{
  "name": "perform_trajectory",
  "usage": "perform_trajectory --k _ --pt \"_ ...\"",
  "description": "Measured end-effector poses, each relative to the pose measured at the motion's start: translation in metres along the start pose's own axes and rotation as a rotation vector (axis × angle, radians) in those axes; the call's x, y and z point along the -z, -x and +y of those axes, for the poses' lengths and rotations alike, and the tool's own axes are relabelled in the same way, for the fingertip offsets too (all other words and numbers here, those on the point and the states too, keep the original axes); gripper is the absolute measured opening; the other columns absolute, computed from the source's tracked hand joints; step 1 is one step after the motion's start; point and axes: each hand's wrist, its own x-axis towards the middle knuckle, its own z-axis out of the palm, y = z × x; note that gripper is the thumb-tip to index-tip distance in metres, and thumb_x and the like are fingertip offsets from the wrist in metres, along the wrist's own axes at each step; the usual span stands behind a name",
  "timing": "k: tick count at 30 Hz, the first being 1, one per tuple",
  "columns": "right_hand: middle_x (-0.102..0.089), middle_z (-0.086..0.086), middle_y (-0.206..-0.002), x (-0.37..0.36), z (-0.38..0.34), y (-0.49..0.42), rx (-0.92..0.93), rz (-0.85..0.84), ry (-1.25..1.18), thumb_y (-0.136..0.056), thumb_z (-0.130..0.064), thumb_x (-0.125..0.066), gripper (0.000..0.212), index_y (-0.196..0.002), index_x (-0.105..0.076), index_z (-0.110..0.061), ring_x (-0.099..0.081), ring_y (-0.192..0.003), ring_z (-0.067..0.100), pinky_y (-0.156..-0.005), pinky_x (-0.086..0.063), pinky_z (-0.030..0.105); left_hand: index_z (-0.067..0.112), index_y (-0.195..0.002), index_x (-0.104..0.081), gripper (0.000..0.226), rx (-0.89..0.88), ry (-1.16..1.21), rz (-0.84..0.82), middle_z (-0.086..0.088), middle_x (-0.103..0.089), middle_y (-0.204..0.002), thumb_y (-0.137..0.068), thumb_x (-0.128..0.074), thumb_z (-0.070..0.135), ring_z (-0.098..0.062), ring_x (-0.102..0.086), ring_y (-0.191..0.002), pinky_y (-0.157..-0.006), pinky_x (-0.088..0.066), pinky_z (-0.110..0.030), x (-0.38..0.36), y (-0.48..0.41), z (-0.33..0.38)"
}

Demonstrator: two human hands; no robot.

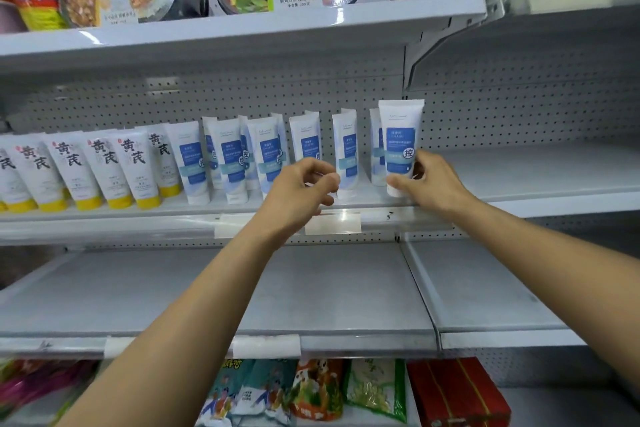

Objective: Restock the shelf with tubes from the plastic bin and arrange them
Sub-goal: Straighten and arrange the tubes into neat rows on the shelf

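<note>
Several white tubes with blue labels (pixel 231 163) stand cap-down in rows on the middle shelf (pixel 519 198). At the right end of the row my right hand (pixel 429 184) grips one such tube (pixel 400 146) near its cap, holding it upright at the shelf's front. In front of the tubes hovers my left hand (pixel 299 194), its fingers loosely curled and holding nothing. Further left stand several white tubes with yellow caps (pixel 128 170). The plastic bin is not in view.
The upper shelf (pixel 242 28) holds boxed meal trays and snack packs. Below the tubes lies a bare grey shelf (pixel 329 291). Snack bags (pixel 311 388) and a red box (pixel 457 392) sit on the lowest level. Right of the held tube the middle shelf is bare.
</note>
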Motion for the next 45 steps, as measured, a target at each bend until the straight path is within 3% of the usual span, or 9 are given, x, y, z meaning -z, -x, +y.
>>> perform_trajectory --k 4,10,17,22,25,33,38,42,45 --pt "-0.069 -0.004 -0.098 -0.008 0.003 -0.011 -0.077 -0.072 -0.113 -0.083 -0.027 -0.073 0.027 -0.107 -0.062 -0.022 -0.064 -0.085 0.007 -0.076 -0.052 0.028 0.022 -0.099 -0.063 0.009 -0.124 -0.173 0.012 0.002 -0.068 -0.091 -0.095 -0.057 0.026 -0.011 -0.068 -0.077 -0.063 -0.049 -0.016 -0.002 -0.008 0.002" --pt "-0.069 -0.005 -0.1 -0.018 0.017 -0.03 -0.174 -0.159 -0.116 -0.081 -0.027 -0.075 0.03 -0.108 -0.062 -0.026 -0.066 -0.092 0.012 -0.089 -0.053 0.037 0.021 -0.097 -0.066 0.009 -0.219 -0.279 -0.015 0.003 -0.07 -0.089 -0.093 -0.059 0.025 -0.013 -0.067 -0.078 -0.079 -0.057 -0.031 0.007 -0.032 0.005" --pt "-0.07 -0.006 -0.105 -0.016 0.024 -0.041 -0.166 -0.271 -0.124 -0.08 -0.023 -0.076 0.038 -0.116 -0.063 -0.023 -0.066 -0.095 0.011 -0.079 -0.048 0.022 0.022 -0.099 -0.066 0.009 -0.307 -0.389 -0.04 0.006 -0.069 -0.09 -0.094 -0.059 0.024 -0.01 -0.066 -0.086 -0.083 -0.057 -0.032 0.036 -0.075 0.019" --pt "-0.063 -0.01 -0.117 0.021 0.022 -0.055 -0.223 -0.453 -0.006 -0.074 -0.051 -0.075 0.059 -0.123 -0.054 -0.026 -0.059 -0.109 0.011 -0.094 -0.046 0.032 0.027 -0.104 -0.064 0.011 -0.362 -0.486 -0.082 0.013 -0.066 -0.092 -0.095 -0.058 0.027 0.0 -0.063 -0.084 -0.071 -0.046 -0.013 0.06 -0.109 0.035" --pt "-0.062 -0.003 -0.117 0.059 0.016 -0.07 -0.219 -0.428 -0.049 -0.086 -0.034 -0.065 0.032 -0.115 -0.06 -0.022 -0.057 -0.11 0.018 -0.094 -0.045 0.038 0.029 -0.107 -0.065 0.015 -0.42 -0.577 -0.118 0.017 -0.065 -0.094 -0.094 -0.059 0.028 0.007 -0.059 -0.085 -0.071 -0.041 -0.009 0.074 -0.136 0.046" --pt "-0.059 -0.009 -0.118 0.079 -0.007 -0.139 -0.04 -0.321 0.162 -0.087 -0.013 -0.066 0.038 -0.119 -0.057 -0.032 -0.056 -0.109 0.008 -0.093 -0.05 0.032 0.027 -0.127 -0.058 0.042 -0.45 -0.799 -0.384 0.009 -0.059 -0.126 -0.088 -0.066 0.013 -0.003 -0.054 -0.114 -0.087 -0.041 -0.008 0.051 -0.215 0.063" --pt "-0.05 -0.019 -0.129 0.056 -0.023 -0.177 0.07 -0.527 0.359 -0.085 -0.029 -0.069 0.052 -0.131 -0.048 -0.042 -0.047 -0.12 0.004 -0.104 -0.041 0.031 0.039 -0.131 -0.054 0.058 -0.349 -0.978 -0.607 0.017 -0.047 -0.143 -0.082 -0.074 0.015 -0.004 -0.038 -0.132 -0.113 -0.027 -0.032 0.026 -0.252 0.06" --pt "-0.066 -0.02 -0.102 0.038 -0.018 -0.197 0.105 -0.624 0.344 -0.083 -0.026 -0.072 0.024 -0.106 -0.066 -0.031 -0.06 -0.095 0.0 -0.083 -0.047 0.019 0.033 -0.122 -0.065 0.043 -0.321 -0.958 -0.794 0.02 -0.062 -0.122 -0.081 -0.076 0.024 0.006 -0.051 -0.107 -0.099 -0.036 -0.021 0.009 -0.27 0.051" --pt "-0.068 -0.014 -0.076 0.028 -0.005 -0.208 0.124 -0.632 0.251 -0.082 -0.023 -0.075 0.008 -0.08 -0.067 -0.022 -0.061 -0.074 0.001 -0.066 -0.05 0.02 0.022 -0.114 -0.071 0.03 -0.346 -0.943 -0.767 0.011 -0.069 -0.108 -0.084 -0.073 0.023 -0.005 -0.062 -0.095 -0.089 -0.049 -0.021 -0.002 -0.278 0.037"
